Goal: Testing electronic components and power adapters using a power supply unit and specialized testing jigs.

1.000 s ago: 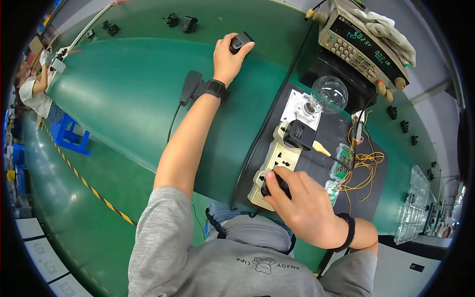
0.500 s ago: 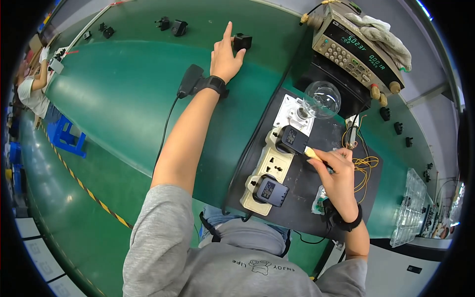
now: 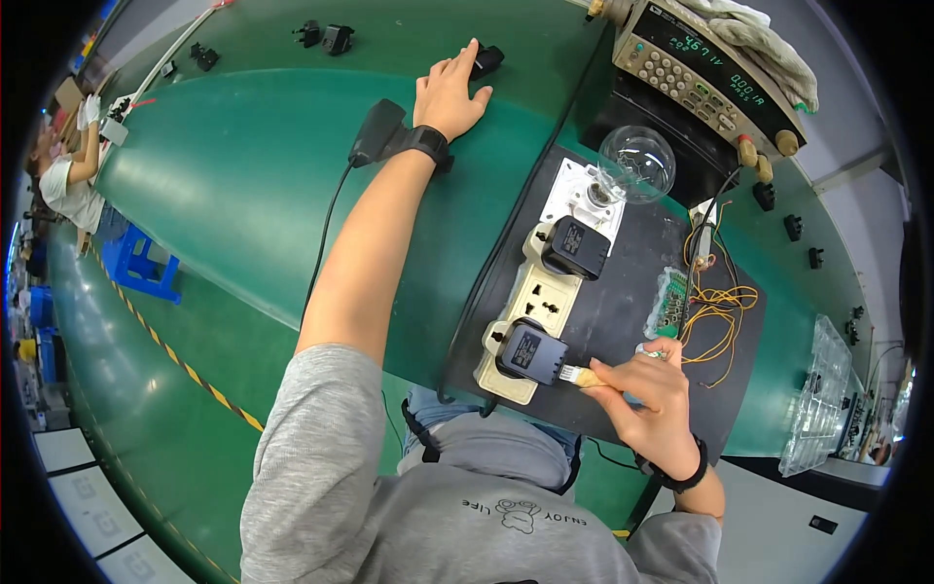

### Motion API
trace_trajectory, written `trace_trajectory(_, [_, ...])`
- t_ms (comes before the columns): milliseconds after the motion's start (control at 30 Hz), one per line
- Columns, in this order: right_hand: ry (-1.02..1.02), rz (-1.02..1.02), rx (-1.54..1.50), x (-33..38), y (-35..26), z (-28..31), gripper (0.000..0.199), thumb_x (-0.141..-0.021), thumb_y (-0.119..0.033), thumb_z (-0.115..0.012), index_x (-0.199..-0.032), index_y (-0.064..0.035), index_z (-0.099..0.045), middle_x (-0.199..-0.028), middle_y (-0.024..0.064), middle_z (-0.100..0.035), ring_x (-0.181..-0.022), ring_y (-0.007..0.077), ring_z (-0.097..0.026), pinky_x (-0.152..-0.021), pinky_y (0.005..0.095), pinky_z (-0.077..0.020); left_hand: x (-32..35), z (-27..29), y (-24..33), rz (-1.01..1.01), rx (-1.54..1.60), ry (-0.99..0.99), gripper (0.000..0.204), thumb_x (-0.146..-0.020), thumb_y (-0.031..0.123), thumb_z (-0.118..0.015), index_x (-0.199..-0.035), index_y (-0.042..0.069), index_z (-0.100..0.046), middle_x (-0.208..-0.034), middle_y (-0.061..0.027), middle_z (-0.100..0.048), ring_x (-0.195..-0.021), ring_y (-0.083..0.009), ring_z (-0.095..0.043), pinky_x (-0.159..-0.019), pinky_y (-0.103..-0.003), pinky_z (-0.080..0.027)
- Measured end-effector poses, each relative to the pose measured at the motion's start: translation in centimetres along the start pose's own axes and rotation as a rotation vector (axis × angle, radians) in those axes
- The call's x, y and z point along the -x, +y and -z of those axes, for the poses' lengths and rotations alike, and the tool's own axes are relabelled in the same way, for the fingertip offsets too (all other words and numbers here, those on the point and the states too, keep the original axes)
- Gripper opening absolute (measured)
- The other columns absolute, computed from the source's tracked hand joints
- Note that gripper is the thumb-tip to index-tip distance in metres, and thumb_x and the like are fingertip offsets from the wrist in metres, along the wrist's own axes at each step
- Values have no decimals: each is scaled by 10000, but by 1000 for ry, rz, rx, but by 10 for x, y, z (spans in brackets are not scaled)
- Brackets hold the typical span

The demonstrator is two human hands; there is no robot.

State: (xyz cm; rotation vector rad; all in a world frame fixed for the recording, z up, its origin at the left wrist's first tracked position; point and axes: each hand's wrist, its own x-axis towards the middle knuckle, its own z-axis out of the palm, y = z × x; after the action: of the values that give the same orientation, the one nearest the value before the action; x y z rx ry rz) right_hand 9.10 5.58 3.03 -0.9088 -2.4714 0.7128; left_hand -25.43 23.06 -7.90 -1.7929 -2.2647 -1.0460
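Observation:
My right hand pinches a USB plug with a yellowish grip. Its metal end meets the edge of a black charger, which sits in the near end of a cream power strip; how far in it is, I cannot tell. Another black charger is plugged into the strip's far end. Far out on the green table, my left hand lies with fingers stretched and thumb apart. A loose black charger is right beside its fingertips.
A clear bulb stands in a white socket beyond the strip. Behind it is a bench meter. Yellow wires and a green circuit board lie right of the strip. Several black plugs line the far side. A co-worker is at far left.
My right hand has brought the USB plug from the far charger to the near one. My left hand has shifted slightly, and the loose charger has turned. The meter's readout differs.

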Motion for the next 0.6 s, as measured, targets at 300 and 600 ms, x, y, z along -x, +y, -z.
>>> trace_trajectory(300, [20,-18,-14,2,0,-5,161,-673,-87,-755,-814,-27,-703,-602,33,-620,-485,142,-506,-779,319,-337,33,10,18,-39,513,353,584,-821,297,-644,-1327,131,-403,-1230,-135,-482,-1178,-297,-395,-956,-358,-354])
trace_trajectory(600, [9,5,-21,6,2,-2,175,-659,-75,-746,-821,-26,-701,-632,24,-649,-490,124,-522,-768,334,-334,108,85,99,-465,852,-550,694,-578,238,-847,-1177,43,-556,-1142,-90,-581,-1076,-240,-528,-931,-342,-405])
